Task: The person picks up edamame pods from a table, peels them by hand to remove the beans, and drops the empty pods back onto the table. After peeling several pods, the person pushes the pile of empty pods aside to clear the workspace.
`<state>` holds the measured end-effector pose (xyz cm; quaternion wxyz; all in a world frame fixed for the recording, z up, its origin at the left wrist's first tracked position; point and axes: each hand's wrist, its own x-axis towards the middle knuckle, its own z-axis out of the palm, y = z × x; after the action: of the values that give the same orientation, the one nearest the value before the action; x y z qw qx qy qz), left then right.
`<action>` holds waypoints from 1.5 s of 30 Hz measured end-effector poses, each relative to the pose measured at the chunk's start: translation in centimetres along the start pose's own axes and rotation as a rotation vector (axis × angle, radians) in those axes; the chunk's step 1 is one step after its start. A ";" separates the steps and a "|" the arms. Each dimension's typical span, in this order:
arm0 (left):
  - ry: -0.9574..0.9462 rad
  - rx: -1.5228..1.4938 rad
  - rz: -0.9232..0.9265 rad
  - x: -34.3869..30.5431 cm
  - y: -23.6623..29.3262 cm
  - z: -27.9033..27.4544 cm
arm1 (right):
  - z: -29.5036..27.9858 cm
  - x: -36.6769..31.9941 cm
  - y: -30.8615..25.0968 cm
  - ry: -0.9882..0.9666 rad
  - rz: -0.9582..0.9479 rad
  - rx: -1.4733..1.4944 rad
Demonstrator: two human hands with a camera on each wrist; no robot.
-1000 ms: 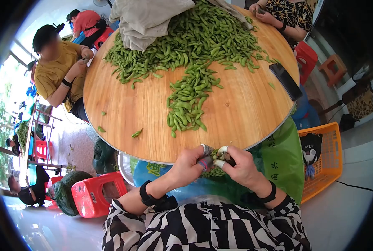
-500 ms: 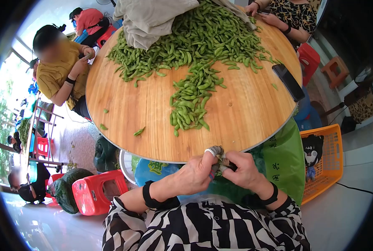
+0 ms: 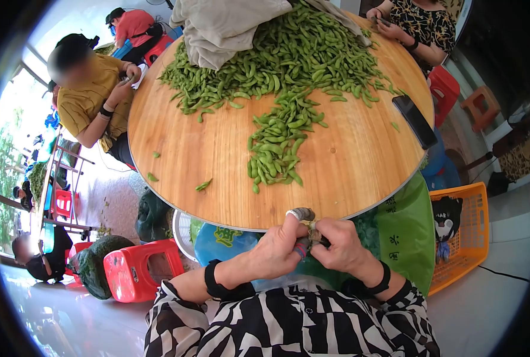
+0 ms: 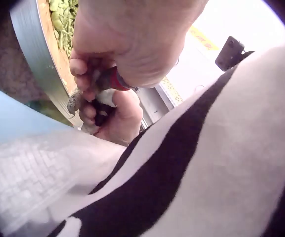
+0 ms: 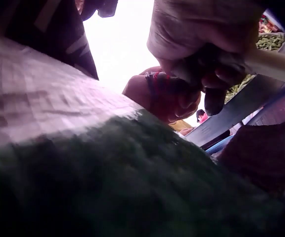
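Just past the near edge of the round wooden table [image 3: 187, 202], my left hand [image 3: 274, 247] and right hand [image 3: 343, 245] meet at their fingertips. Both curl in and pinch a small yellow-green edamame pod [image 3: 312, 226], mostly covered by the fingers. A grey-white wrap [image 3: 301, 213] covers my left thumb, and a red-and-blue band shows on a left finger. In the left wrist view the right hand [image 4: 122, 118] sits close under the left. Ahead, a strip of edamame pods [image 3: 275, 149] runs toward me from the large heap [image 3: 312, 53].
A beige cloth [image 3: 223, 30] covers part of the heap. A black phone [image 3: 415, 122] lies near the right rim. Below are a green bag [image 3: 405, 232], an orange basket [image 3: 476, 238] and a red stool [image 3: 143, 271]. Other people sit around, including a person in yellow [image 3: 89, 89].
My hands have closed together, the fingers of the right hand curling in; the green bits seen between them earlier are mostly covered. The table has shifted slightly right in view.
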<state>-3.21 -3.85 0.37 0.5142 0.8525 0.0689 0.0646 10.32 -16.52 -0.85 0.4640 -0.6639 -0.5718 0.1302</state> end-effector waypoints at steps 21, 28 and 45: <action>0.263 0.654 0.288 -1.2 -4.6 -7.1 | -2.5 -0.8 -0.3 -0.207 0.344 0.502; 0.541 1.110 -0.249 -4.0 -6.5 -13.4 | -2.5 -1.7 0.8 -0.074 0.741 1.266; 0.257 0.828 0.153 2.8 -6.1 -11.3 | -0.6 -2.7 1.0 -0.137 0.789 1.287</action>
<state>-2.83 9.30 0.30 0.1104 0.9743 0.0891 0.1749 10.53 -19.09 -2.29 0.6424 -0.4078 -0.1308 0.6356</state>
